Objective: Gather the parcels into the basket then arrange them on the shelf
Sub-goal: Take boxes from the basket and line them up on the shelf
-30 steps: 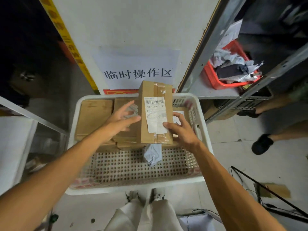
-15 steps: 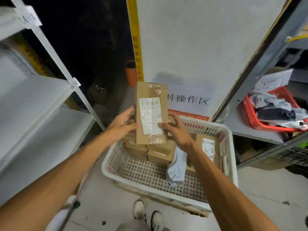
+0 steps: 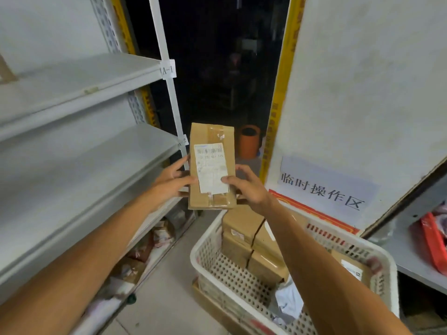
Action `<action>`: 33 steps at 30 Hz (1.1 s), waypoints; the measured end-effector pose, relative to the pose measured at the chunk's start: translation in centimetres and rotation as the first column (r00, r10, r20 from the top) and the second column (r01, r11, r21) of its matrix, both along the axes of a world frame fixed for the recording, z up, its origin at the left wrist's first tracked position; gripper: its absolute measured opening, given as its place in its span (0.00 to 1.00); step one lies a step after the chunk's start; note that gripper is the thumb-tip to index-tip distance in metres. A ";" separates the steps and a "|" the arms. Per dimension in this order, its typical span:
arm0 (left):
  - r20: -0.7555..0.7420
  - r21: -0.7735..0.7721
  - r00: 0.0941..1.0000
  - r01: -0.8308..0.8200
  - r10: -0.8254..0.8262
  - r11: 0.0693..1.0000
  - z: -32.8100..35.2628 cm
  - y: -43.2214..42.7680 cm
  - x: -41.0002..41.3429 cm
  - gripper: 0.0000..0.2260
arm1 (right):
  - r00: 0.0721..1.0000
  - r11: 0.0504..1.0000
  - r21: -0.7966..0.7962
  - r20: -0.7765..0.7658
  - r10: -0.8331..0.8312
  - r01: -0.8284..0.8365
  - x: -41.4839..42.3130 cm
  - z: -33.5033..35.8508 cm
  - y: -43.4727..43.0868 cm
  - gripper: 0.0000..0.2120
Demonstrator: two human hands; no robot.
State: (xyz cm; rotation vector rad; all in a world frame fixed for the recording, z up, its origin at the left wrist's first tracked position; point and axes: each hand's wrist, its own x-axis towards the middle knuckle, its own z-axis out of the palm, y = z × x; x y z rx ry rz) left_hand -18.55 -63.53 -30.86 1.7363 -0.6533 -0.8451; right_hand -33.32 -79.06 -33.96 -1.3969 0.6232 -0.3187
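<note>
Item: one taped cardboard parcel (image 3: 212, 165), upright at centre frame, clear of the basket (image 3: 208, 250) at lower right, my left hand (image 3: 169, 183) and right hand (image 3: 246, 187) each in a pinching grip on its long edges; likely light and stiff, best held by those edges.

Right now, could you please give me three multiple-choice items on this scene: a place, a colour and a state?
1. Where is the white basket? A on the top shelf; B low, right of the shelving; C in the red tray.
2. What colour is the drum behind the held parcel? A blue; B orange; C green.
3. The held parcel is: A in the basket; B flat on a shelf; C upright between left grip and right grip.
Key: B, it sits by the shelving's foot; B, its body is orange; C, the grips pinch its sides.
</note>
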 end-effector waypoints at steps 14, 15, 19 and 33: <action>0.117 -0.193 0.989 -0.066 0.090 0.979 5.7 9.0 8.6 0.30 | 0.991 0.992 -0.125 0.133 0.009 0.008 10.9 6.4 8.0 0.20; 0.136 -0.216 0.985 -0.070 0.102 0.974 6.4 9.6 9.3 0.30 | 0.989 0.990 -0.141 0.148 0.007 0.014 11.8 7.2 8.6 0.20; 0.168 -0.290 0.971 -0.116 0.170 0.950 8.9 11.6 12.2 0.28 | 0.982 0.983 -0.184 0.184 0.029 0.005 15.1 10.4 11.0 0.20; 0.218 -0.467 0.847 -0.345 0.484 0.814 14.4 15.8 21.2 0.19 | 0.955 0.975 -0.222 0.282 0.086 -0.022 27.6 16.6 16.4 0.13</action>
